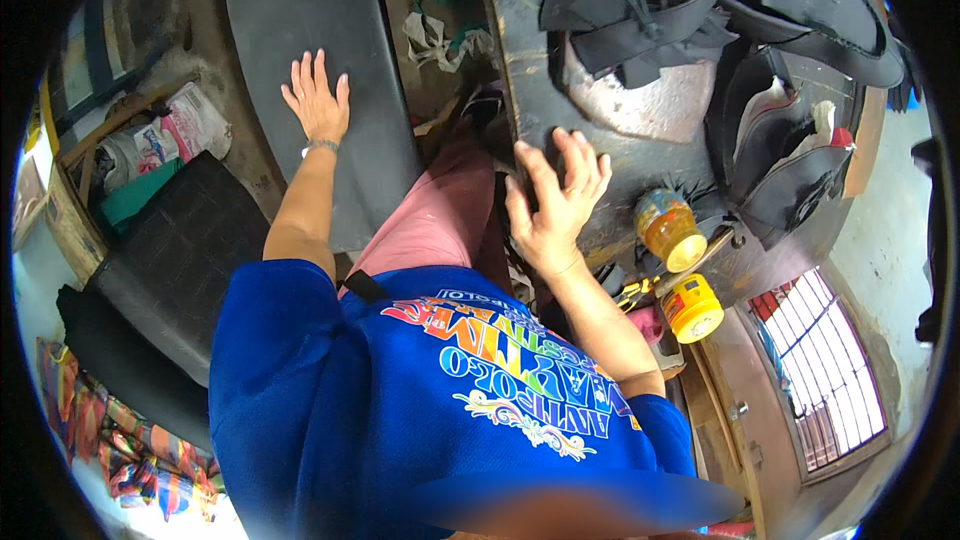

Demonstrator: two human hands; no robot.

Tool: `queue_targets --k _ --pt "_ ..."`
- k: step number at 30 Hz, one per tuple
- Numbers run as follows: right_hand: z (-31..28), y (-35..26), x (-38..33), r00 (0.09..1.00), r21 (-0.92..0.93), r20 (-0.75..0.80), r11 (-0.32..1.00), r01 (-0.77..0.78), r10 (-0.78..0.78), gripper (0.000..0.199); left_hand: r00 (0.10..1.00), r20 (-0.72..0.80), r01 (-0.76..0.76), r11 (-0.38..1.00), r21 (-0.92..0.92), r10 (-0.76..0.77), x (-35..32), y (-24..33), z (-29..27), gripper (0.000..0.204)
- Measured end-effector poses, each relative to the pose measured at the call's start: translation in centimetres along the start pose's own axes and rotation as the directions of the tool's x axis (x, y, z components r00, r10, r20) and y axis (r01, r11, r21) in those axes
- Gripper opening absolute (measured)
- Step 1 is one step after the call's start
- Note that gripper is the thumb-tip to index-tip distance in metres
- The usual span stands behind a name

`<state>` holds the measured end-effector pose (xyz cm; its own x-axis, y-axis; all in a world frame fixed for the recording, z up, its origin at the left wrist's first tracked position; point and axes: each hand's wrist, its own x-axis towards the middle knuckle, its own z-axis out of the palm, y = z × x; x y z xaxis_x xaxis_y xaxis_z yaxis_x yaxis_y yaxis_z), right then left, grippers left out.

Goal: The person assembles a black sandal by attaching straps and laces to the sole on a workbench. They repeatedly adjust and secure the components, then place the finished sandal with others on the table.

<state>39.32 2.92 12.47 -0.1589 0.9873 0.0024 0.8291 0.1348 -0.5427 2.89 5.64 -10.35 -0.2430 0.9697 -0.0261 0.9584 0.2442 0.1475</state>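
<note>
My left hand (320, 110) lies flat with its fingers spread on the long black bench (305, 0), holding nothing. My right hand (558, 202) rests at the near left edge of the dark worktable (625, 165). Its fingers are apart and slightly bent, with nothing visible in them. Beyond it on the table, black strips (640, 25) are heaped over a worn, rounded silvery piece (640, 100). To its right stand a jar of amber-coloured contents (668, 225) and a yellow tub (691, 310). A yellow-and-black tool (637, 292), partly hidden, sits beside them.
Black curved pieces (790, 150) crowd the table's right side. Pale and green scraps (440, 40) litter the floor between bench and table. At left are a dark padded seat (175, 255) and plastic bags (190, 125). A barred window (825, 370) is at the right.
</note>
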Motion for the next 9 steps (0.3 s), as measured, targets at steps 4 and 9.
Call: queue_targets --k 4,9 --pt "0.06 -0.13 0.27 1.000 -0.063 -0.021 0.998 -0.012 0.010 0.045 0.997 -0.062 -0.039 0.998 -0.058 0.036 -0.46 -0.74 0.84 0.064" --pt "0.41 0.15 0.35 0.996 -0.114 -0.071 0.993 0.038 -0.046 0.046 0.992 -0.111 -0.065 0.992 -0.111 0.052 0.13 -0.75 1.10 0.065"
